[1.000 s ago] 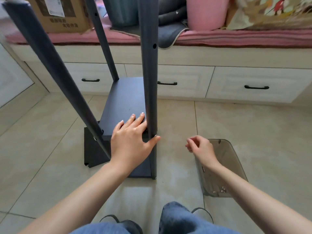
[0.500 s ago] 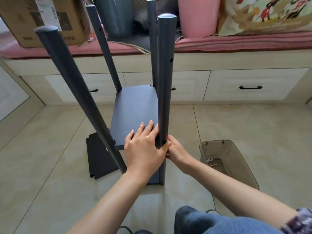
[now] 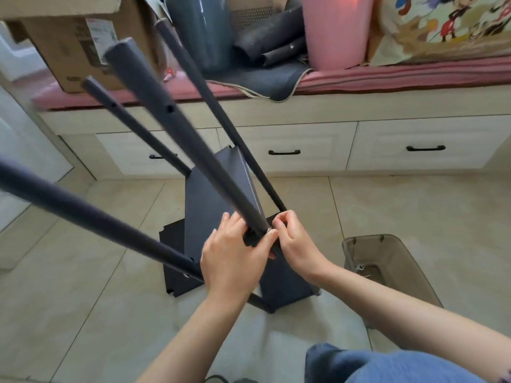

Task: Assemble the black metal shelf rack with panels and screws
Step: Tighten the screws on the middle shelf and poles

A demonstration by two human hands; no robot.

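Right hand (image 3: 294, 246): fingertips pinched at the base of the near post (image 3: 193, 150), right at the panel corner. Looks like it's working a screw in, but the screw itself is too small to make out.
Left hand (image 3: 235, 258): thumb and fingers wrapped round that same joint from the other side, bracing post against shelf panel (image 3: 210, 200).
Rack: sits on the floor tiles (image 3: 83, 313) in front of the knees, four posts sticking up and leaning left, so it looks tilted.
Spare panel (image 3: 177, 277): flat on the floor, just under and left of the rack.
Parts tub (image 3: 387, 261): brownish bin to the right, a few small bits inside.
Risk 1: hole and thread go out of line if the lean shifts, so cross-threading, I reckon.
Risk 2: pinch slips and the screw drops onto the tiles.
Risk 3: loose rack tips left if the bracing hand lets go.
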